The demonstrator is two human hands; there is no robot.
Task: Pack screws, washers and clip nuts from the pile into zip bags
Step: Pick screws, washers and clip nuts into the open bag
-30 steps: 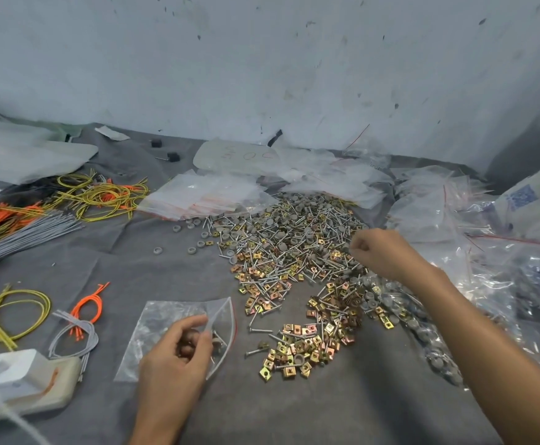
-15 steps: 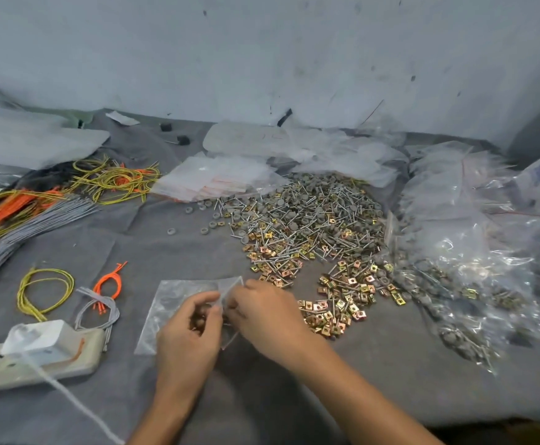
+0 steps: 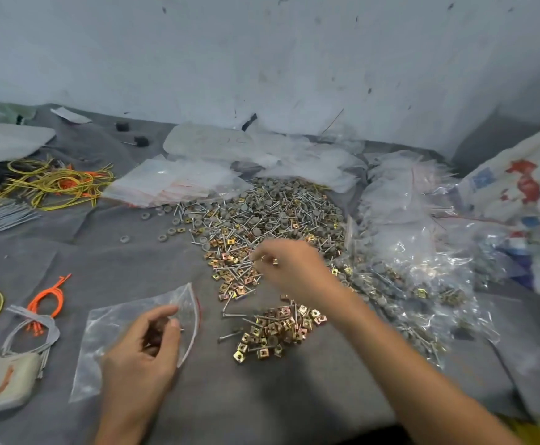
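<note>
L hand [image 3: 140, 351] and R hand [image 3: 294, 268]: both bare, no gloves. Forearms [image 3: 406, 364] bare right to btm frame edge. R hand motion-blurred, detail lost. Yellow patch [image 3: 538, 428] at btm-right edge by R arm, poss. clothing; can't tell.

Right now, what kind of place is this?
Probably a small packing workshop: a pile of screws, washers and clip nuts lies on a grey cloth, a stack of empty zip bags sits beside it, and filled bags are heaped to its right.
</note>
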